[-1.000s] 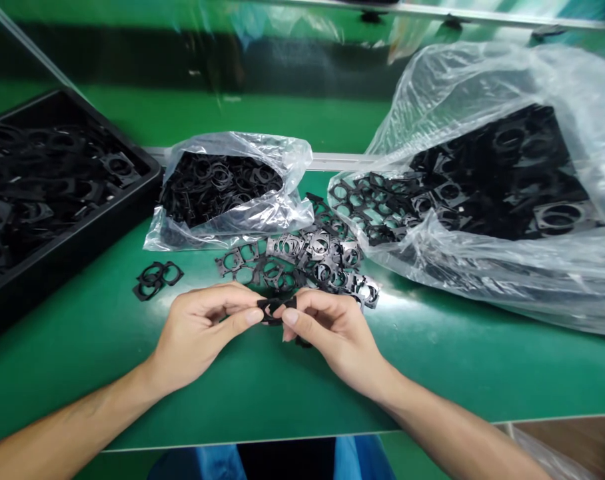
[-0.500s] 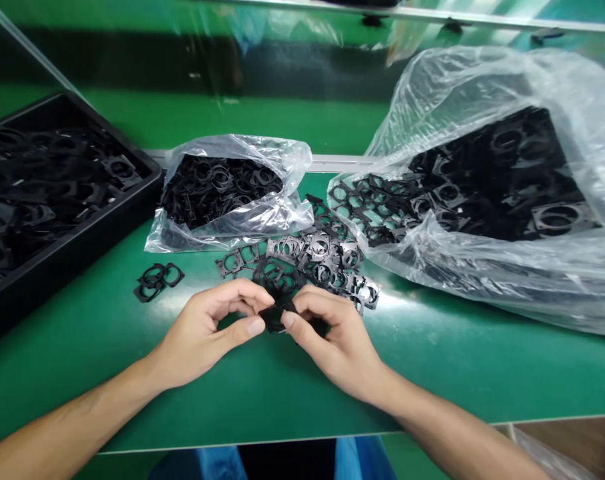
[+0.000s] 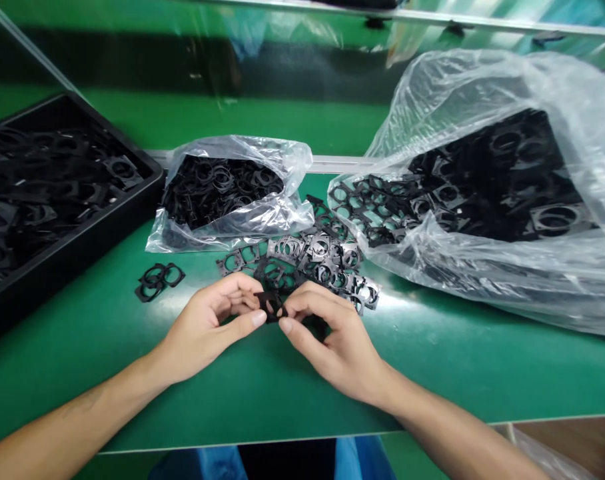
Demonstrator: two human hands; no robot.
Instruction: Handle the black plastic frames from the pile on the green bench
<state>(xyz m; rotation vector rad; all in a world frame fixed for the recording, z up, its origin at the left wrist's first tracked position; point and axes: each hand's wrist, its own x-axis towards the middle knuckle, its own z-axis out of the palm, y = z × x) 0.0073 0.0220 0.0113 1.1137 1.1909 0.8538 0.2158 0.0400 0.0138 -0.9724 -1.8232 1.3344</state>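
The left hand [image 3: 210,327] and the right hand [image 3: 332,340] together pinched a small black plastic ring-shaped frame [image 3: 269,305] between thumbs and fingertips, just above the green table [image 3: 242,387]. Just beyond lay a loose pile of similar black frames [image 3: 315,257]. Farther out sat a small clear plastic bag [image 3: 227,193], a large clear plastic bag [image 3: 492,173] and a black tray [image 3: 57,193], all holding such parts.

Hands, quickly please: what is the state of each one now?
Left hand: closed, pinching the small black part.
Right hand: closed, pinching the same part.
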